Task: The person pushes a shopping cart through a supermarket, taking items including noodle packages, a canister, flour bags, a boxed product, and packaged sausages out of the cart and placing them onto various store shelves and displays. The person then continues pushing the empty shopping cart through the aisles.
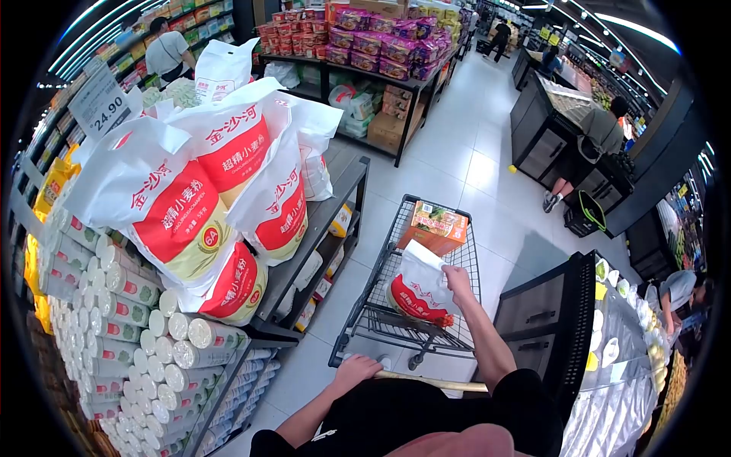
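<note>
A black wire shopping cart (475, 324) stands right in front of me. My left hand (356, 372) is closed around the left end of its handle bar (426, 380). Reaching into the cart, my right hand (458, 281) grips the white top edge of a flour bag (419, 288), red and white with Chinese print. That bag rests tilted inside the basket. Behind it, toward the cart's front, sits an orange cardboard box (436, 227) with printed pictures. The fingertips of my right hand are partly hidden.
On the left, a shelf (346, 186) bears several large flour bags (183, 206), with stacked paper-wrapped noodle rolls (129, 297) below. A price sign (103, 99) reads 24.90. Produce stands (544, 305) line the right. Shoppers (598, 137) stand farther off. Tiled aisle floor (449, 167) runs ahead.
</note>
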`<state>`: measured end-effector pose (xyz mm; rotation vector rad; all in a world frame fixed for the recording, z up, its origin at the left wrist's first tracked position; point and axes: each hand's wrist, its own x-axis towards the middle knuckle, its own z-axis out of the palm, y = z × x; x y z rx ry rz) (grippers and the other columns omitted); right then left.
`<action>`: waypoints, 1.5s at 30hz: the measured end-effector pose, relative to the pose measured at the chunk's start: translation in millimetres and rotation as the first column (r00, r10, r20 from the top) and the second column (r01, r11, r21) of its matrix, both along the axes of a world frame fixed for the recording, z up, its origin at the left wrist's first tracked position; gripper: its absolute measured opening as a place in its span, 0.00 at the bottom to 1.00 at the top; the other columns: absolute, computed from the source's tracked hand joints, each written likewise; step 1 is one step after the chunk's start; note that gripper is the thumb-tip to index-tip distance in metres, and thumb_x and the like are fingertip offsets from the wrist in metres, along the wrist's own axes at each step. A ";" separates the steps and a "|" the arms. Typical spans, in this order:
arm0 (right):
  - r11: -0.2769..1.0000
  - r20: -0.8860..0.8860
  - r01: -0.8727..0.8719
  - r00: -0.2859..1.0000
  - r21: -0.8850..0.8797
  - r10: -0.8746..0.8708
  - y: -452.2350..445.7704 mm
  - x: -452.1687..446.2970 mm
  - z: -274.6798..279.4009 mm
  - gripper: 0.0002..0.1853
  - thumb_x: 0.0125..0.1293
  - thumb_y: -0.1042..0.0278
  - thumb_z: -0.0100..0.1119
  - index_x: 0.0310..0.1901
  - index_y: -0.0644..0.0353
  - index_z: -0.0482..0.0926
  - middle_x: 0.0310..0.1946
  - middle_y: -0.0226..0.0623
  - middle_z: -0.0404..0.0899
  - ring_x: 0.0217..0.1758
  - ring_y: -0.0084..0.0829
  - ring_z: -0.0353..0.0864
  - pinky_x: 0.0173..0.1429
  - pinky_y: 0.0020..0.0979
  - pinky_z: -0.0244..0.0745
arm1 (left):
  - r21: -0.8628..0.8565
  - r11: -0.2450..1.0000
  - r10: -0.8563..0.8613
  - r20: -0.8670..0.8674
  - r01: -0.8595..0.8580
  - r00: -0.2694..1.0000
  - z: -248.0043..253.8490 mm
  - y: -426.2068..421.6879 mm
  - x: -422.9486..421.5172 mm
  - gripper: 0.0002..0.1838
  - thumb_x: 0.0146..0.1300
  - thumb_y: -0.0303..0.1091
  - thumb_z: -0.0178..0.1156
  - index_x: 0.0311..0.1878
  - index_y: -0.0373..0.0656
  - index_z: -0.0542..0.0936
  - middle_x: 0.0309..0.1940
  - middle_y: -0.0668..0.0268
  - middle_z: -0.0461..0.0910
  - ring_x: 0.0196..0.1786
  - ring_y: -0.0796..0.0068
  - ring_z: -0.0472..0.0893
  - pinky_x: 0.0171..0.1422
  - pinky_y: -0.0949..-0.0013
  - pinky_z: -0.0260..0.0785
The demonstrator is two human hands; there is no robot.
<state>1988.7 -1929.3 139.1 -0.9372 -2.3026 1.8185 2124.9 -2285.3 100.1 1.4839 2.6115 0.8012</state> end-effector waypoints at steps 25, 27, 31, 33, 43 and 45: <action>0.782 -0.596 -0.374 0.803 -0.498 0.004 80.4 -47.6 273.8 0.19 0.73 0.64 0.51 0.23 0.50 0.59 0.16 0.18 0.51 0.17 0.14 0.48 0.25 0.24 0.46 | -0.172 0.961 0.274 0.691 -0.216 0.669 -20.2 167.6 -237.9 0.28 0.67 0.54 0.54 0.63 0.46 0.74 0.38 0.59 0.86 0.45 0.63 0.86 0.51 0.61 0.75; 0.800 -0.596 -0.410 0.799 -0.437 0.083 90.7 -60.8 267.0 0.15 0.72 0.66 0.51 0.27 0.52 0.62 0.16 0.18 0.53 0.16 0.14 0.49 0.25 0.23 0.47 | 0.037 0.977 0.070 0.874 -0.210 0.481 -28.4 196.7 -252.2 0.37 0.72 0.58 0.50 0.75 0.44 0.59 0.53 0.55 0.82 0.55 0.68 0.83 0.55 0.61 0.75; 0.714 -0.589 -0.477 0.800 -0.512 0.113 118.2 -89.5 252.7 0.08 0.71 0.68 0.51 0.32 0.57 0.67 0.17 0.17 0.55 0.16 0.12 0.50 0.25 0.22 0.47 | 0.068 0.922 -0.126 0.984 -0.381 -0.128 7.6 261.0 -274.7 0.43 0.72 0.68 0.44 0.77 0.46 0.53 0.64 0.52 0.74 0.62 0.64 0.77 0.63 0.57 0.72; 0.766 -0.538 -0.431 0.832 -0.478 0.133 125.3 -103.2 255.2 0.12 0.70 0.67 0.53 0.28 0.54 0.65 0.16 0.17 0.54 0.16 0.12 0.49 0.24 0.23 0.45 | -0.021 0.918 -0.044 0.987 -0.395 -0.155 20.1 280.0 -282.6 0.47 0.69 0.74 0.38 0.78 0.48 0.51 0.70 0.51 0.65 0.66 0.60 0.74 0.68 0.53 0.69; 0.705 -0.535 -0.611 0.754 -0.361 0.380 122.0 -178.9 276.1 0.10 0.69 0.64 0.54 0.35 0.61 0.71 0.17 0.16 0.53 0.18 0.11 0.48 0.26 0.22 0.44 | 0.312 0.764 -0.580 0.716 -0.565 -0.389 47.9 340.9 -306.2 0.50 0.67 0.75 0.41 0.80 0.54 0.38 0.78 0.56 0.48 0.77 0.50 0.57 0.75 0.38 0.57; 0.698 -0.527 -0.633 0.740 -0.336 0.417 109.3 -193.2 286.7 0.10 0.70 0.64 0.54 0.35 0.61 0.71 0.17 0.16 0.53 0.18 0.12 0.48 0.26 0.22 0.44 | 0.316 0.631 -0.664 0.693 -0.708 -0.282 54.4 345.7 -319.6 0.48 0.68 0.72 0.44 0.79 0.56 0.39 0.77 0.57 0.50 0.77 0.50 0.57 0.74 0.38 0.59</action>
